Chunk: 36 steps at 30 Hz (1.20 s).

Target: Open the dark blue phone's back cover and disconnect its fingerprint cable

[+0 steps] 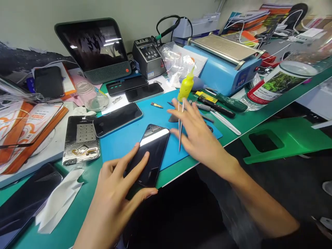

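Nearest, the left hand (116,197) lies spread over the near end of a black phone (150,154), fingertips resting on its glass and the thumb hooked at its near edge; the fingers are splayed, not pinched. The phone lies face up, tilted, partly on a blue mat (129,136) and partly over the green table (77,214) at its near edge. Near left, a crumpled white wipe (59,199) sits on the table beside a dark glass panel (23,204).

Just right of the phone, the right hand (195,133) is blurred; metal tweezers (180,128) stand upright between its fingers, points down close to the mat. The fingers look loosely open around them, and I cannot tell how firmly they pinch.

Left of the mat lies an opened phone frame (80,140) with bare metal showing, and another dark phone (118,119) overlaps the mat's left edge. Behind the right hand stands a yellow squeeze bottle (186,87), with screwdrivers (220,103) and a white pry tool (225,122) to its right.

Farther back, two more dark phones (135,89) lie flat. At the far side stand a tablet-like screen (94,48), a grey soldering station (147,57) and a blue machine (225,62). A green stool (285,138) sits below the table on the right.
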Available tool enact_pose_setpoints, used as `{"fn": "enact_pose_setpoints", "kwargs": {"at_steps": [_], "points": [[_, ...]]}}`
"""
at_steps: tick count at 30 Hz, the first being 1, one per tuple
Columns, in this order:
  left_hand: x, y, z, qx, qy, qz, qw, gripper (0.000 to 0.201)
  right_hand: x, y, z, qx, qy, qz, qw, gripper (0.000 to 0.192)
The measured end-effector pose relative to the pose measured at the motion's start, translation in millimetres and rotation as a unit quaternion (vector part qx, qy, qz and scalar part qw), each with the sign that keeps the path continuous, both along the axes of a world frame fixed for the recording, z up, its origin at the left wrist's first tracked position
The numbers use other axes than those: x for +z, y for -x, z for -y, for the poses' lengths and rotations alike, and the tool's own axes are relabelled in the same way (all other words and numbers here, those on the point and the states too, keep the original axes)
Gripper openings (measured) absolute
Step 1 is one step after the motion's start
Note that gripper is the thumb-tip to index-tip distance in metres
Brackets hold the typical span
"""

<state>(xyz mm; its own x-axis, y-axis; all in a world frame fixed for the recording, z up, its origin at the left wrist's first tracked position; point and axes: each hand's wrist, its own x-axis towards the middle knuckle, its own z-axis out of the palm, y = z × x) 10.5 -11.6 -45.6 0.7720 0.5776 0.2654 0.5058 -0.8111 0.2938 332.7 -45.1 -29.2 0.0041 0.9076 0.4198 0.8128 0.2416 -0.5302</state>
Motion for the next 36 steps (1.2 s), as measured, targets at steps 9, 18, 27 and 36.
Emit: {"fn": "enact_pose_setpoints", "kwargs": {"at_steps": [9,18,27,36], "points": [[18.4,-2,23,0.074,-0.038,0.047,0.995,0.053,11.7,-47,-18,-0.088,-0.074,-0.201,0.973,0.051],[4.3,85,36,0.362,-0.077,0.046,0.928,0.038,-15.2,-47,-24,-0.092,-0.114,0.012,0.989,0.044],[27.5,26,34,0.23,-0.014,0.175,0.957,0.016,8.5,-11,15,0.036,-0.169,-0.046,0.984,0.027],[30.8,-72,23,0.075,0.051,0.239,0.967,0.009,-0.2,30,51,0.039,-0.13,-0.145,0.98,0.009]]}}
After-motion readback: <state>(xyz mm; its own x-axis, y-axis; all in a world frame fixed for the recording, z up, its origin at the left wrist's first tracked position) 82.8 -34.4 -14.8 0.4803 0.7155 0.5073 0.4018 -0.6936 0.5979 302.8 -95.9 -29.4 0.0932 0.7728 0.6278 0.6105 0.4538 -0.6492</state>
